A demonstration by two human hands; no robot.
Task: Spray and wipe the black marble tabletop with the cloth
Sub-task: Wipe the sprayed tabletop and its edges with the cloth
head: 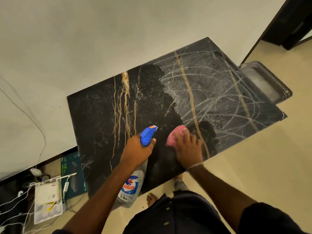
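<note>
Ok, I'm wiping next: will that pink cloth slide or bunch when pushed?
Probably floppy: the pink cloth is crumpled under the right hand. Likely slides easily, since the tabletop shows wet streaks.

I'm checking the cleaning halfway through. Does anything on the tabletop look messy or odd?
Yes. The right half of the tabletop is covered in whitish curved streaks, likely smeared cleaner, while the left half looks dark. The right hand presses the pink cloth at the streaks' near edge.

The black marble tabletop (104, 119) looks glossy, gold-veined, streaked with wet foam. The pink cloth (173, 135) looks soft; the spray bottle (133, 181) clear plastic.
</note>
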